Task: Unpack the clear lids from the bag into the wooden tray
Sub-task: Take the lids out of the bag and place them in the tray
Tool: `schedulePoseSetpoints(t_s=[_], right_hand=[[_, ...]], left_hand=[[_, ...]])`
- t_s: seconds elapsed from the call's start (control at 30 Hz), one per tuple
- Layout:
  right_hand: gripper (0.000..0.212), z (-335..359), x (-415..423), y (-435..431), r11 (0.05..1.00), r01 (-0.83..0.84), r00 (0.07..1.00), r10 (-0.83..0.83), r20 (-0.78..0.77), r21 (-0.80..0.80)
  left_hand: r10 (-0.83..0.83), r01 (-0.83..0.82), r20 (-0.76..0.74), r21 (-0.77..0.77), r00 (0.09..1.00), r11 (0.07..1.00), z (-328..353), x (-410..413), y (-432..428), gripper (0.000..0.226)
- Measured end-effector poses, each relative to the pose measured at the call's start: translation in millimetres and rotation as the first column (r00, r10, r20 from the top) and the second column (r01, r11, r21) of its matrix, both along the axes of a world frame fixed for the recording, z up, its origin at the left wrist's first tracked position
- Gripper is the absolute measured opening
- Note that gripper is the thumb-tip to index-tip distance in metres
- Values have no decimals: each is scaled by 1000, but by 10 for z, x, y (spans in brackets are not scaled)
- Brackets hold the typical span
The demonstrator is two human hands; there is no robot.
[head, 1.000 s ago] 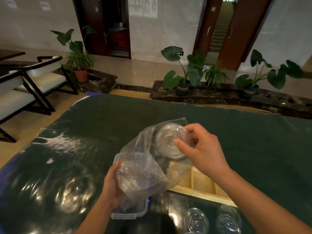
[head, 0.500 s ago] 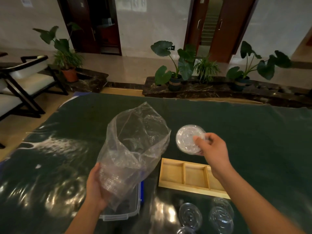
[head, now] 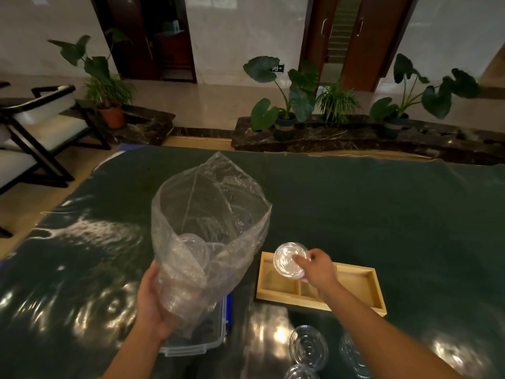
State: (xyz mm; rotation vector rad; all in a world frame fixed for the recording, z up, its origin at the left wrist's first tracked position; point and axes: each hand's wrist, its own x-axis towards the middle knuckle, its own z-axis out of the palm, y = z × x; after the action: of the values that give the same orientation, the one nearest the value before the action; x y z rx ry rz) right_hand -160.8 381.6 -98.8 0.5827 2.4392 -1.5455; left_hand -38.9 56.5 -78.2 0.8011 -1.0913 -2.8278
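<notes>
Pinch of the fingers (head: pixel 298 259) of the right hand (head: pixel 318 270) on the edge of a round clear plastic lid (head: pixel 287 262), tilted over the left end compartment of the pale wooden three-compartment tray (head: pixel 284 299); contact with the wood not discernible. Risk on release: lid catching the far rim or a divider and lying propped, or sliding off onto the dark green glossy surface (head: pixel 355 203); likely cause, the tilt and a position close to the tray's edge. Grip of the left hand (head: pixel 153 299) around the lower part of the crumpled clear plastic bag (head: pixel 210 214), mouth open upward, further clear lids (head: pixel 192 247) inside. Second risk: thin film slipping or sagging in a one-handed hold, spilling lids over the clear storage box (head: pixel 196 348) beneath. On the near surface, outside the tray, loose clear lids (head: pixel 308 346).
</notes>
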Motion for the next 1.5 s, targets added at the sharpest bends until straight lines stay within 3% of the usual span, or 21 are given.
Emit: schedulePoseSetpoints(t_s=[0.1,0.2,0.27,0.33,0.37,0.4,0.43,0.47,0.53,0.57,0.6,0.63,0.67,0.7,0.77,0.9,1.03,1.17,1.27,1.37,1.5], right_hand=[[35,-175,-53,-86,995,-51,994,42,103,90],[37,-295,-97,-189,969,-140,985,116,127,202],[38,-347,-105,-249,931,-226,972,196,132,287],[40,-374,-107,-289,896,-279,959,246,138,345],[40,-377,-112,-302,888,-291,956,255,144,357],[41,-374,-120,-312,881,-301,953,263,152,366],[41,-369,-130,-323,868,-316,948,274,161,384],[40,-361,-134,-330,843,-333,943,287,170,423],[41,-360,-140,-331,760,-344,938,299,173,552],[42,-357,-132,-328,715,-350,935,305,180,605],[42,-362,-122,-323,677,-369,926,322,195,636],[41,-375,-116,-321,655,-391,917,341,208,647],[42,-381,-112,-320,646,-401,911,354,211,649],[43,-382,-107,-315,658,-389,917,347,199,644],[48,-359,-101,-312,670,-353,929,334,160,653],[43,-348,-42,-341,549,-420,879,444,174,723],[47,-367,-2,-348,662,-359,914,393,104,657],[45,-361,2,-325,682,-349,916,392,81,643],[45,-356,-7,-326,683,-358,916,391,95,637],[44,-363,-6,-322,684,-360,915,391,98,634],[45,-361,4,-295,712,-350,919,386,77,609]], left_hand=[[40,-40,-11,12,999,999,-85,28,-45,45],[-43,48,-51,96,998,994,-151,72,-105,54],[-191,219,-252,89,949,972,-84,112,-5,90],[-133,148,-337,18,932,989,197,132,56,120],[-93,122,-338,64,937,991,200,152,91,119],[-50,61,-313,24,948,998,73,166,128,103],[-142,191,-312,133,939,972,-25,120,31,72],[-186,220,-252,112,950,969,-79,152,-19,45],[-232,261,-283,69,931,963,-26,122,-15,62],[-199,205,-255,-1,946,979,138,75,-9,70],[-20,-18,-175,-209,984,978,349,109,12,69],[-47,26,-254,-85,966,996,338,108,66,72],[-19,11,-229,-36,973,999,254,79,83,82],[-83,99,-177,84,981,991,108,36,59,80],[5,-3,-31,50,1000,999,22,142,9,61],[79,-80,25,4,997,997,-81,95,-28,54],[8,-6,-20,133,1000,991,16,132,2,57],[-39,57,-126,137,991,989,54,119,23,55],[5,-1,-104,42,995,999,92,180,33,35],[98,-98,4,15,995,995,61,156,39,43],[96,-99,83,32,992,995,18,109,27,59]])
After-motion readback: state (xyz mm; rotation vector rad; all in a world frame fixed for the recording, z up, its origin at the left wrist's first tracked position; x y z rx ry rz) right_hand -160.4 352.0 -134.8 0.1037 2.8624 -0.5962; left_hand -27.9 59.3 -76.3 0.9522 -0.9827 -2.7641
